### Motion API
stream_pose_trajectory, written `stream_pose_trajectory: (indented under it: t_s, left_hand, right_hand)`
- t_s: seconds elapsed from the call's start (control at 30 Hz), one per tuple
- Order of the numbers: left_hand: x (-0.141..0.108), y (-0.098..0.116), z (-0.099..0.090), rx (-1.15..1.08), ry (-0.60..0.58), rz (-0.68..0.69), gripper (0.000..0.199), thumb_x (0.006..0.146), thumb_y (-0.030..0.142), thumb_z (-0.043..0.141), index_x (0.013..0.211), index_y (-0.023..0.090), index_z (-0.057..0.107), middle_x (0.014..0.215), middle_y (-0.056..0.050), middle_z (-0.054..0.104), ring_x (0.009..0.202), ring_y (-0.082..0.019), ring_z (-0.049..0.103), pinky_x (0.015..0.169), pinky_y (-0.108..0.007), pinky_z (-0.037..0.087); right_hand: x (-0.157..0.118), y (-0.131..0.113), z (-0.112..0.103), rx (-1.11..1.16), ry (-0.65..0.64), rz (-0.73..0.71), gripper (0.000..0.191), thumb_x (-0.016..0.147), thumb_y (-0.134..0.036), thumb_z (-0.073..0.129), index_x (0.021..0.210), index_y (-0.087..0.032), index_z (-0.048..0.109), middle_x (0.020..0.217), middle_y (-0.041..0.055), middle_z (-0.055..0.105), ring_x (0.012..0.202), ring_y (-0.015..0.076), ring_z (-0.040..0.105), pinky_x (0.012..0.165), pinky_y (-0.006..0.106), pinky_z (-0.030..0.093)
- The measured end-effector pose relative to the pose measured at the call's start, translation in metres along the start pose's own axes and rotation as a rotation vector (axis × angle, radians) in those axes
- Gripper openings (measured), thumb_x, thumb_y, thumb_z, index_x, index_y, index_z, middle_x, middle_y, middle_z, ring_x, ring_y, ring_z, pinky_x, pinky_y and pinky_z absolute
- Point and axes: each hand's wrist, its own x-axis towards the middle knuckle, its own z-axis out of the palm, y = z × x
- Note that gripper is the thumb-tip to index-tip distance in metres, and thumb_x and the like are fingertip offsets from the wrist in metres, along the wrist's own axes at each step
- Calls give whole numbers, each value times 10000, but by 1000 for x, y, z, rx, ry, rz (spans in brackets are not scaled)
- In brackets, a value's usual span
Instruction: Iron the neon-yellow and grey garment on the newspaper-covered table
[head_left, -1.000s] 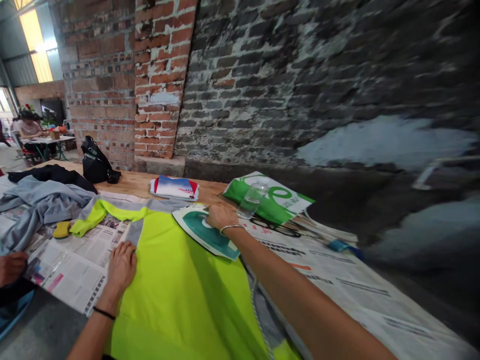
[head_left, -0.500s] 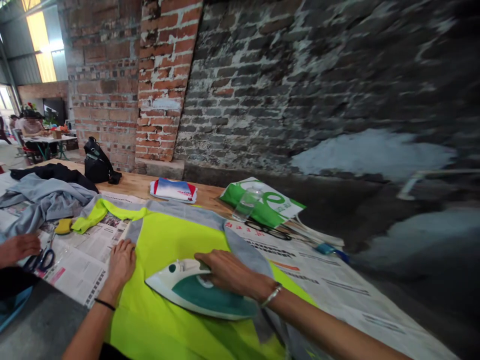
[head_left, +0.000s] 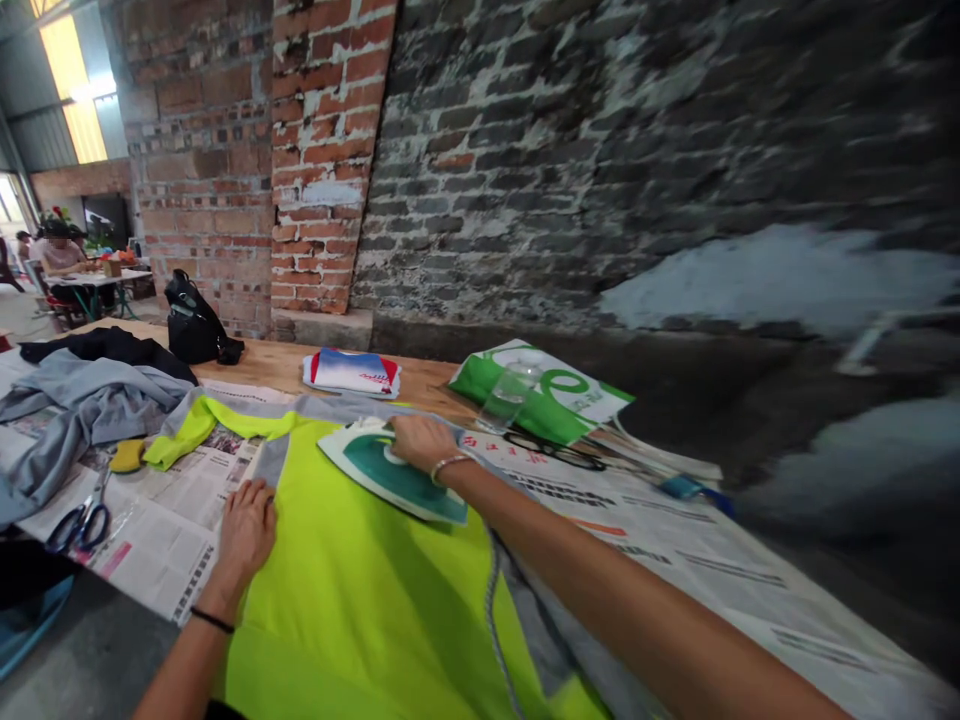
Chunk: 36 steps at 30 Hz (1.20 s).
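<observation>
A neon yellow and grey long-sleeved top point(head_left: 352, 580) lies spread over newspaper on the table. My right hand point(head_left: 424, 443) is wrapped round the handle of a white and green clothes iron point(head_left: 390, 472), which rests on the upper part of the top, its tip pointing left. From the iron's rear a grey cord point(head_left: 491, 600) trails down across the fabric. My left hand point(head_left: 247, 530) lies flat with fingers stretched out at the garment's left edge, partly over the newspaper point(head_left: 161, 535), holding nothing.
Scissors point(head_left: 81, 522) and a yellow sponge point(head_left: 126, 456) lie left, beside crumpled grey clothing point(head_left: 97, 400). Behind stand a black bag point(head_left: 196, 325) and a folded white, blue and red cloth point(head_left: 352, 373). A green-white bag point(head_left: 547, 390), clear bottle point(head_left: 508, 395) and glasses point(head_left: 559, 452) lie right, near the brick wall.
My right hand has pushed the iron away from me, up the top. My left hand stays about where it was. Another person's hand at the far left has gone out of view.
</observation>
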Motion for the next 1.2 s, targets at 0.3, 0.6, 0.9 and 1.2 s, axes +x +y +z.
stream_pose_trajectory:
  t_s: [0.3,0.6,0.9,1.2]
  left_hand:
    - [3,2,0,14,-11,-3,323,964,188,433,1196,237,653,1407,-72,616,1379,-282,490,1138,-511,392]
    - [2,1,2,2,13,-9,336,962,179,414,1184,238,659,1399,-67,622,1367,-285,503,1127,-515,401]
    - [2,-1,0,6,20,3,323,956,180,441,1184,228,665,1388,-64,631,1350,-288,521,1126,-504,408]
    - [2,-1,0,18,16,11,308,963,182,449,1173,235,668,1388,-63,632,1352,-271,525,1129,-494,415]
  right_hand:
    - [30,15,-6,-24,-45,27,397,886,-159,535,1237,-55,689,1214,250,691,1143,308,656,869,328,483]
    - [-76,-3,-6,2,-145,-350,255,846,-255,640,1081,-195,720,1023,115,753,1002,259,685,755,286,406]
    - [-149,-1,-20,21,-279,-604,204,779,-144,645,972,-202,676,943,79,740,917,232,674,695,289,328]
    - [-66,23,1,0,-91,-267,240,872,-251,624,1089,-192,706,1013,117,750,982,257,687,734,289,394]
